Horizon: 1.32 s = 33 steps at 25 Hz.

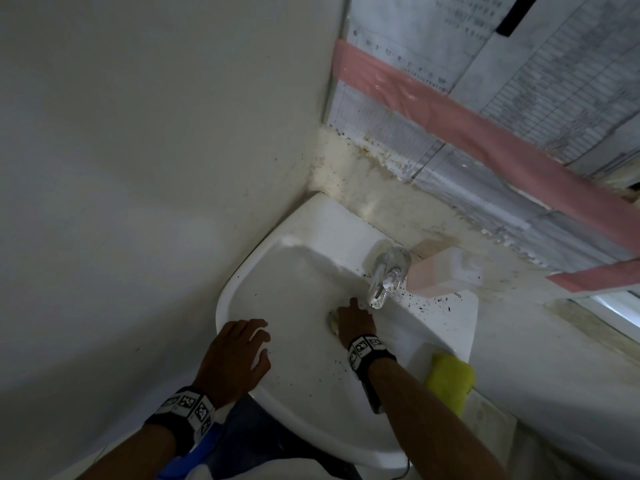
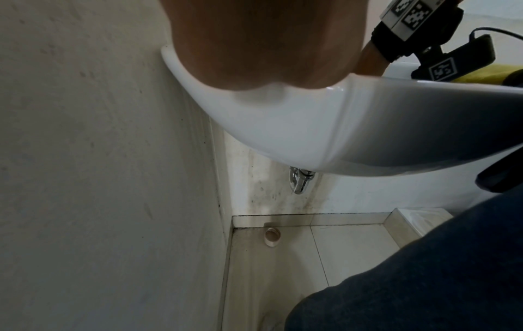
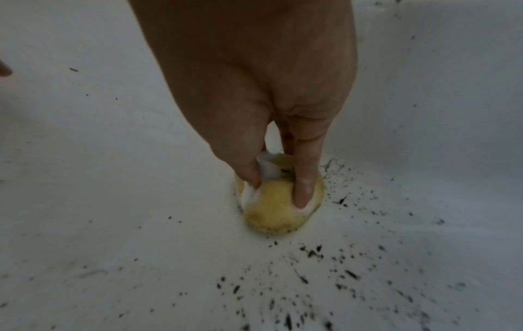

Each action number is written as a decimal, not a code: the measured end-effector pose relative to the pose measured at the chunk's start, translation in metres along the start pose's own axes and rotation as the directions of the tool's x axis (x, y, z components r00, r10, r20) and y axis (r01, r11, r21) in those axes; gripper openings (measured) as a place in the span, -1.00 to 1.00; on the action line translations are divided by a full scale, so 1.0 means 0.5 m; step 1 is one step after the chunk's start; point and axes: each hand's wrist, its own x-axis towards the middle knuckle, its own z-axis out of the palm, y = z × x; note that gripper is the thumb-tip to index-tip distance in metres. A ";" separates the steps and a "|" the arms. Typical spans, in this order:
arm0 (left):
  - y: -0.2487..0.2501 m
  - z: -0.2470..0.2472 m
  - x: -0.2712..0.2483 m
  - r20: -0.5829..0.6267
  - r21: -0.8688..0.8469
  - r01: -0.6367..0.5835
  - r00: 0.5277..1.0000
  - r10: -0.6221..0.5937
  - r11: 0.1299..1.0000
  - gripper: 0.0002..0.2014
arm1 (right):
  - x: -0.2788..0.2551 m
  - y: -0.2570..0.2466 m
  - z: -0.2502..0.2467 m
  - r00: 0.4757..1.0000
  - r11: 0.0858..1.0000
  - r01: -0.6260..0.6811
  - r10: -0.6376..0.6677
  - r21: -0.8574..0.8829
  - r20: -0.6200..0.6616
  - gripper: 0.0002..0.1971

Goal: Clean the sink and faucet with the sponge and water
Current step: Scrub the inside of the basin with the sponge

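Sink: a white ceramic wall-hung basin (image 1: 242, 292) set into a corner between two pale walls, its bowl and rear ledge scattered with small black specks (image 3: 311, 253).
Faucet: a shiny chrome tap (image 1: 384, 275) on the rear ledge, its spout reaching over the bowl just beyond the right hand.
Sponge: a small, rounded yellow sponge (image 3: 271, 212), wet and edged with white foam, lying at the bottom of the bowl (it covers the spot where the drain would be, so the drain itself cannot be seen).
Right hand: the right hand (image 1: 353, 323) reaches down into the bowl; its fingers (image 3: 304, 179) are nearly straight and close together, the tips pressed into the top of the sponge, with the thumb at the sponge's left side.
Left hand: the left hand (image 1: 235, 355) rests palm down on the front-left rim of the sink, fingers relaxed and slightly spread, holding nothing.
Cloth: a yellow-green cloth (image 1: 450, 379) bunched on the sink's right-hand corner, well apart from both hands.
Dispenser: a pale pink and white plastic block-shaped container (image 1: 440, 271) just beside the faucet on the rear ledge.
Wall behind: printed sheets held by strips of pink tape (image 1: 450, 112), with stained plaster below them.
Under the sink: a chrome waste pipe (image 2: 300, 181) above a tiled floor.
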 end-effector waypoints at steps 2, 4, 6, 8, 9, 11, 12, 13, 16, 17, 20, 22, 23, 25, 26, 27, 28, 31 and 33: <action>0.001 -0.002 0.002 -0.010 -0.001 -0.016 1.000 0.016 1.000 -0.81 | -0.003 -0.004 0.008 1.000 0.999 0.021 -0.021 0.044 0.007 -0.66; -0.001 -0.002 0.002 -0.004 -0.008 -0.018 1.000 0.018 1.000 -0.81 | -0.009 0.010 0.016 0.996 0.995 0.073 -0.076 0.065 0.044 -0.57; -0.002 0.001 0.002 0.002 -0.005 -0.018 1.000 0.018 1.000 -0.81 | -0.014 0.036 0.012 0.986 0.991 0.134 -0.134 0.005 0.096 -0.54; -0.002 0.001 0.002 0.003 -0.006 -0.020 1.000 0.020 1.000 -0.81 | -0.013 0.056 0.002 0.988 0.985 0.141 -0.134 -0.102 0.073 -0.58; -0.001 -0.001 0.002 0.000 -0.006 -0.023 1.000 0.023 1.000 -0.81 | -0.010 0.058 -0.006 0.993 0.985 0.117 -0.113 -0.127 0.042 -0.62; 0.002 -0.005 0.003 -0.002 -0.002 -0.023 1.000 0.023 1.000 -0.82 | -0.003 0.045 -0.016 0.999 0.996 0.053 -0.054 -0.068 -0.007 -0.66; 0.003 -0.006 0.003 -0.001 -0.001 -0.019 1.000 0.019 1.000 -0.82 | -0.002 0.031 -0.020 0.998 0.998 0.050 -0.051 -0.028 -0.023 -0.67; 0.005 -0.007 0.003 -0.002 -0.005 -0.014 1.000 0.014 1.000 -0.82 | -0.003 0.014 -0.018 0.997 0.998 0.065 -0.065 -0.006 -0.029 -0.66; 0.005 -0.008 0.006 -0.025 -0.021 -0.022 0.999 0.022 1.000 -0.82 | -0.011 -0.007 -0.004 0.979 0.979 0.191 -0.195 0.077 0.053 -0.62; 0.003 -0.006 0.004 -0.026 -0.030 -0.031 0.999 0.030 0.999 -0.82 | -0.012 -0.001 -0.005 0.967 0.972 0.228 -0.234 0.060 0.104 -0.60; -0.013 0.003 -0.006 -0.021 -0.070 -0.058 0.998 0.057 0.996 -0.76 | -0.007 0.026 -0.023 0.967 0.975 0.212 -0.200 -0.063 0.159 -0.59; -0.026 0.005 -0.010 -0.025 -0.136 -0.044 0.999 0.041 0.990 -0.70 | -0.013 0.019 -0.035 0.960 0.975 0.223 -0.224 0.028 0.167 -0.56; -0.030 0.003 -0.010 -0.025 -0.167 -0.017 1.000 0.013 0.986 -0.67 | -0.021 0.004 -0.042 0.945 0.959 0.264 -0.279 0.105 0.172 -0.53; -0.034 -0.002 -0.007 -0.009 -0.214 0.036 0.999 -0.039 0.976 -0.61 | -0.050 -0.035 -0.057 0.890 0.886 0.381 -0.429 0.266 0.155 -0.52; -0.033 -0.003 -0.006 0.001 -0.229 0.055 0.998 -0.056 0.972 -0.60 | -0.071 -0.058 -0.067 0.853 0.831 0.429 -0.502 0.354 0.145 -0.54; -0.032 -0.004 -0.006 0.006 -0.240 0.064 0.998 -0.065 0.969 -0.58 | -0.088 -0.082 -0.070 0.827 0.776 0.430 -0.543 0.462 0.142 -0.56; -0.029 -0.004 -0.005 0.007 -0.245 0.071 0.997 -0.071 0.967 -0.55 | -0.103 -0.102 -0.072 0.804 0.724 0.420 -0.576 0.547 0.146 -0.57; -0.022 -0.007 -0.003 0.011 -0.237 0.091 0.996 -0.091 0.967 -0.45 | -0.118 -0.149 -0.049 0.785 0.704 0.436 -0.603 0.561 0.146 -0.55; -0.022 -0.007 -0.004 -0.002 -0.220 0.071 0.997 -0.073 0.973 -0.48 | -0.118 -0.159 -0.035 0.794 0.750 0.481 -0.592 0.454 0.138 -0.58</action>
